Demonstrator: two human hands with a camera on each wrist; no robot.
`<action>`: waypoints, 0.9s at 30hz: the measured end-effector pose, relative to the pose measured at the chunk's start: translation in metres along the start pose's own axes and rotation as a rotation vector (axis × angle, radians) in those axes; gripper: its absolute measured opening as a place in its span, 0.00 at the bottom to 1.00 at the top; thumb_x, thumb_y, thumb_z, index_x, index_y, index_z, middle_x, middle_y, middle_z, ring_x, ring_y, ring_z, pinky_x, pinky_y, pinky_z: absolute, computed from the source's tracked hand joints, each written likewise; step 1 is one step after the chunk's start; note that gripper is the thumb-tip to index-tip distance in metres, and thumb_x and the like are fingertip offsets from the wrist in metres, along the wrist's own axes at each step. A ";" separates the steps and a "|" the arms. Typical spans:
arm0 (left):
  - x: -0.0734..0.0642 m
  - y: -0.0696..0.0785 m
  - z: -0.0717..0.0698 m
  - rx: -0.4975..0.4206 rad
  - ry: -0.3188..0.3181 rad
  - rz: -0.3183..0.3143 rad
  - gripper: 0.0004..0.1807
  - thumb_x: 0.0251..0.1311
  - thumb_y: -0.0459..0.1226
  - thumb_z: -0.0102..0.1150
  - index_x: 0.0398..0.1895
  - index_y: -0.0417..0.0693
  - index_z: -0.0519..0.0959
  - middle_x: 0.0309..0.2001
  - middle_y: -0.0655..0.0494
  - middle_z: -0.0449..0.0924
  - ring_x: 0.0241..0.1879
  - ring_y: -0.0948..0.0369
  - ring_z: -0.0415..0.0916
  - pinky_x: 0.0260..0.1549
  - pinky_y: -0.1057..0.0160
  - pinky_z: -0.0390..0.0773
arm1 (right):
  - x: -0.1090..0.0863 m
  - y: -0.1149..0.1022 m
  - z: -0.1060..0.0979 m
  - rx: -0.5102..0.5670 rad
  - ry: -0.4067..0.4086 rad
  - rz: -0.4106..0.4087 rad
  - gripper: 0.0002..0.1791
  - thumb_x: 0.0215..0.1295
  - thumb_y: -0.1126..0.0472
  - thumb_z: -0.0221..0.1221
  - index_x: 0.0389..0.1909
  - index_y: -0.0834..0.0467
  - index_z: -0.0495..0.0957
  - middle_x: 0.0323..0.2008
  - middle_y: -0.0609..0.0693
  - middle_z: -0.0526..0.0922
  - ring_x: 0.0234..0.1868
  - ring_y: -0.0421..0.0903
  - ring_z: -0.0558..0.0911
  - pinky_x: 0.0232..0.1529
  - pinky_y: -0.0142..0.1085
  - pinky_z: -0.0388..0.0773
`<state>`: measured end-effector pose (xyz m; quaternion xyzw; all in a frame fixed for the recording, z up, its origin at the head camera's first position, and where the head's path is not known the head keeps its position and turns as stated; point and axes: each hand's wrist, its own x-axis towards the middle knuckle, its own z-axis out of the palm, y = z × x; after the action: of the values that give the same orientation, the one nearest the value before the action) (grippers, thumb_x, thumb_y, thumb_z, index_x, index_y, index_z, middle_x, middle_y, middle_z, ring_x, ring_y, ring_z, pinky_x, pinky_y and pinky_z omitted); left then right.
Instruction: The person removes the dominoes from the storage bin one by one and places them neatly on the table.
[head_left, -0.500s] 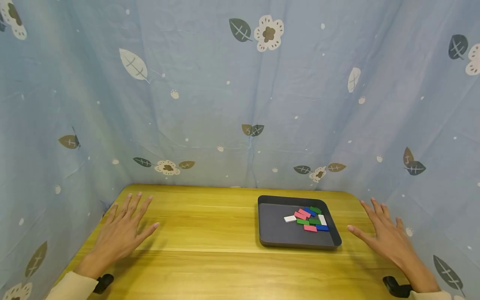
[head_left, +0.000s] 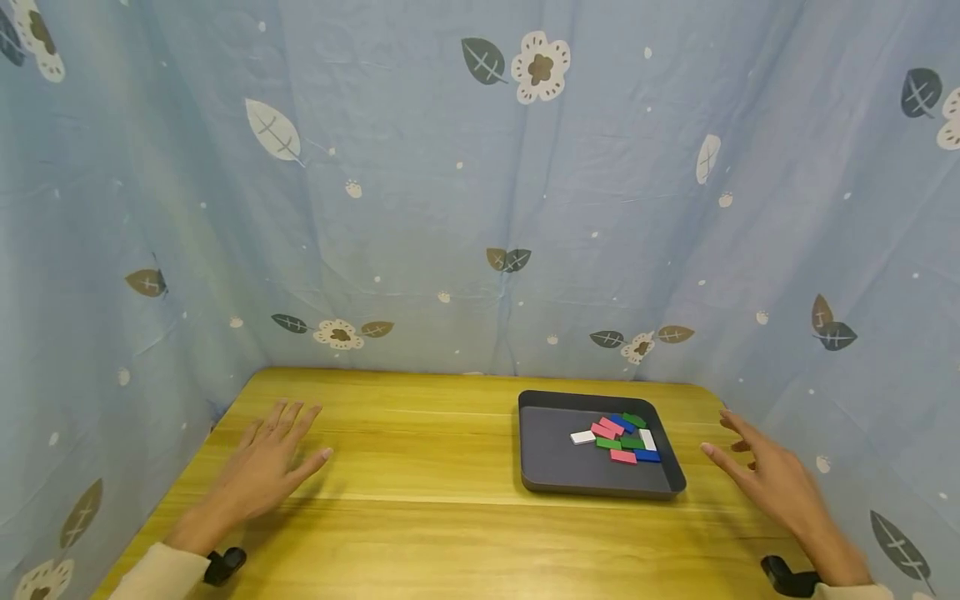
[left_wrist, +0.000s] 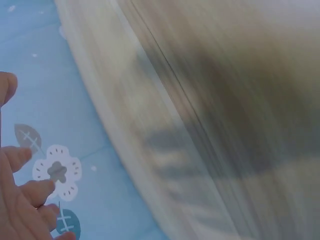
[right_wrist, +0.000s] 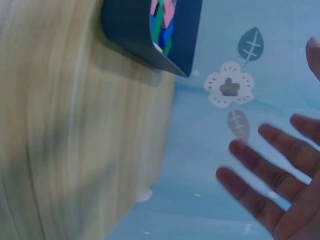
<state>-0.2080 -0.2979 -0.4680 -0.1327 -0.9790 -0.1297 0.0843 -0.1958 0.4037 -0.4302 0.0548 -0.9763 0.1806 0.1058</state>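
Observation:
A dark grey tray (head_left: pixel 551 467) lies on the right half of the wooden table. Small flat blocks are gathered toward its right side: white (head_left: pixel 582 437), pink (head_left: pixel 622 457), green (head_left: pixel 608 444) and blue (head_left: pixel 647 456) ones. Over the table's left part hovers my left hand (head_left: pixel 258 471), fingers spread and holding nothing. My right hand (head_left: pixel 776 483) is held to the right of the tray, apart from it, its fingers loosely bent and nothing in them. In the right wrist view those fingers (right_wrist: pixel 267 177) are spread, with the tray's corner (right_wrist: pixel 135 42) beyond.
The wooden table (head_left: pixel 405 467) has rounded far corners. A light blue curtain (head_left: pixel 405 208) with leaf and flower prints hangs behind it and along both sides. Each wrist wears a black camera mount, one at the left wrist (head_left: pixel 225 567).
My left hand has shifted a little to the right and toward me. The fingers of my right hand have bent inward somewhat. Tray and blocks lie as before.

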 end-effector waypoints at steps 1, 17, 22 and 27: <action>0.001 0.002 0.001 -0.010 -0.004 0.001 0.45 0.74 0.63 0.48 0.83 0.47 0.52 0.78 0.31 0.50 0.78 0.34 0.42 0.66 0.26 0.45 | 0.000 0.001 0.003 0.016 0.025 -0.021 0.43 0.76 0.40 0.57 0.78 0.64 0.58 0.63 0.71 0.75 0.48 0.68 0.83 0.38 0.58 0.81; 0.019 0.031 0.021 -0.326 -0.044 0.042 0.35 0.72 0.62 0.53 0.69 0.48 0.75 0.58 0.45 0.82 0.55 0.45 0.80 0.47 0.43 0.80 | 0.006 0.028 0.043 0.156 0.036 -0.044 0.32 0.76 0.48 0.59 0.72 0.61 0.70 0.51 0.60 0.84 0.39 0.50 0.84 0.31 0.36 0.78; 0.024 0.044 0.030 -0.419 -0.067 0.050 0.31 0.72 0.60 0.55 0.68 0.52 0.76 0.55 0.49 0.82 0.52 0.52 0.80 0.48 0.44 0.80 | 0.005 0.034 0.054 0.187 0.002 -0.019 0.31 0.77 0.47 0.59 0.72 0.61 0.70 0.51 0.60 0.84 0.40 0.51 0.84 0.33 0.38 0.79; 0.030 0.057 0.040 -0.481 -0.064 0.104 0.29 0.73 0.57 0.56 0.67 0.51 0.76 0.54 0.51 0.83 0.48 0.57 0.81 0.50 0.42 0.78 | 0.005 0.038 0.063 0.253 -0.035 0.003 0.31 0.78 0.48 0.57 0.73 0.62 0.69 0.53 0.62 0.84 0.43 0.53 0.83 0.35 0.39 0.80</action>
<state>-0.2255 -0.2268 -0.4868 -0.2032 -0.9140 -0.3502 0.0256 -0.2180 0.4159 -0.4998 0.0696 -0.9474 0.3017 0.0805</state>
